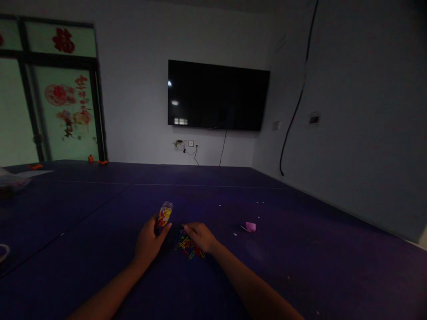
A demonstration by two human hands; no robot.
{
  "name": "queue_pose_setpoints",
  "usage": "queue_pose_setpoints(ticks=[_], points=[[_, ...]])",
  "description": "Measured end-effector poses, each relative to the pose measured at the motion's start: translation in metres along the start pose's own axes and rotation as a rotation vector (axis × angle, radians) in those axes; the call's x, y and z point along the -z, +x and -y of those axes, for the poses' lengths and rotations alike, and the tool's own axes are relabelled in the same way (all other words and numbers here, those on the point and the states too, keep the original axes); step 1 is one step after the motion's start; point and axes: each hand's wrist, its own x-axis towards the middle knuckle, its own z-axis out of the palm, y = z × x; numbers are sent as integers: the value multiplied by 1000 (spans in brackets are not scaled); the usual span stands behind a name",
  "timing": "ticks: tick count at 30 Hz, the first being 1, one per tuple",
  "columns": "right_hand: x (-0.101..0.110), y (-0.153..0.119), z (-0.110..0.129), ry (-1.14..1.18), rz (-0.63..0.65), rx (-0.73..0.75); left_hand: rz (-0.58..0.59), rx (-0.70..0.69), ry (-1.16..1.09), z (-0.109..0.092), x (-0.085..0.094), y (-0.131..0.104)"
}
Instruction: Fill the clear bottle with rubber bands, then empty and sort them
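My left hand (149, 238) is wrapped around a small clear jar (166, 212), which leans slightly to the right with its open mouth up. Red, yellow and pink paper clips fill part of the jar. To the right of it, a loose pile of coloured paper clips (187, 244) lies on the purple surface, in red, yellow, green and blue. My right hand (201, 237) is over the pile's upper right side, covering part of it. Its thumb and index finger are pinched together, and what lies between the tips is too dark and small to make out.
A crumpled pink piece of paper (251, 227) and small white scraps lie on the purple surface (213, 289) to the right. At the left edge are a clear plastic bag (11, 181) and part of a round-rimmed object (4, 252). Orange items (103, 162) sit far back.
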Motion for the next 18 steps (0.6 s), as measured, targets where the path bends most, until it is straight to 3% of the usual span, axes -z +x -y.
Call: queue_pose_setpoints(ticks=[9,18], points=[[-1,-8,15,-233,209,57,20,-3,-10,0,0,-1],[-2,-6,17,-234,128,16,43,19,23,-6,2,-1]])
